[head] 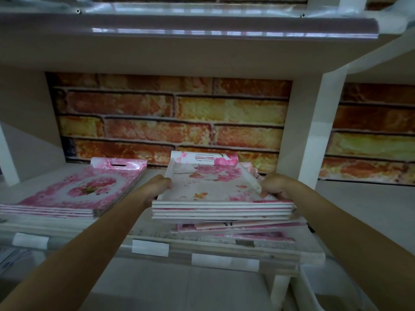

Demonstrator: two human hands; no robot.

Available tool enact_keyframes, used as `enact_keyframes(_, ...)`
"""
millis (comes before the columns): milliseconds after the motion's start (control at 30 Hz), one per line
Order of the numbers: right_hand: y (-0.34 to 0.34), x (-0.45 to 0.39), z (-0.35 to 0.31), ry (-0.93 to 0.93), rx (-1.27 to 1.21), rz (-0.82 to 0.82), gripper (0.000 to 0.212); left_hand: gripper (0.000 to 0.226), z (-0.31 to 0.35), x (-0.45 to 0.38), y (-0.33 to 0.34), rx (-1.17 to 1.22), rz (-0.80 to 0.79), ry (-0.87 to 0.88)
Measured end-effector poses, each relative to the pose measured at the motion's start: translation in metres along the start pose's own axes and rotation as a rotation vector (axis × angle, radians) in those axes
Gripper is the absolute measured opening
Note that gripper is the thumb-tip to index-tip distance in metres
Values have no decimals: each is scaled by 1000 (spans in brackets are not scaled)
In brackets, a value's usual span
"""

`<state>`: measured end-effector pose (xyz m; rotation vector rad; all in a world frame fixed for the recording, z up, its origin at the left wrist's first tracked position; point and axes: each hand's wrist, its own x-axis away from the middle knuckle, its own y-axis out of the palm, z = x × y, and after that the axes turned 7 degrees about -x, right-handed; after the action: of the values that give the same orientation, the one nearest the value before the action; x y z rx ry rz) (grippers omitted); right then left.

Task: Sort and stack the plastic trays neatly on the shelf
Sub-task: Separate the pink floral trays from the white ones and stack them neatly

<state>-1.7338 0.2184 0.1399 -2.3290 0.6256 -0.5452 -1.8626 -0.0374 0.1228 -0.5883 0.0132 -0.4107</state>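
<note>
- Brick-patterned backing [170, 113] lined the white shelf [350, 198].
- Left hand [157, 187] curled its fingers [167, 184] round the left edge of a blossom-print tray stack [215, 198].
- Right hand [275, 184] gripped the stack's right edge.
- Beneath lay skewed trays [235, 230].
- Well to the left sat a pink floral tray stack [74, 194].

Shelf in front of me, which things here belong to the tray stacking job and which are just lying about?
Part of the job:
- blossom-print tray stack, gripped by left hand and right hand
- crooked trays underneath
- pink floral tray stack
- shelf

Just there:
- white price-label holders
- brick-pattern backing
- upper shelf
</note>
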Motion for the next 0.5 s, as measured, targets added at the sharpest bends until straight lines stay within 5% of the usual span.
enact_keyframes(233,-4,2,0,-8,-83,-66,42,27,1,-1,1,63,-27,-35)
enact_keyframes(367,-10,-2,5,32,-132,-79,18,39,1,0,8,112,13,-43)
enact_keyframes(500,-22,-14,15,49,-38,-78,43,41,7,1,26,169,35,-13)
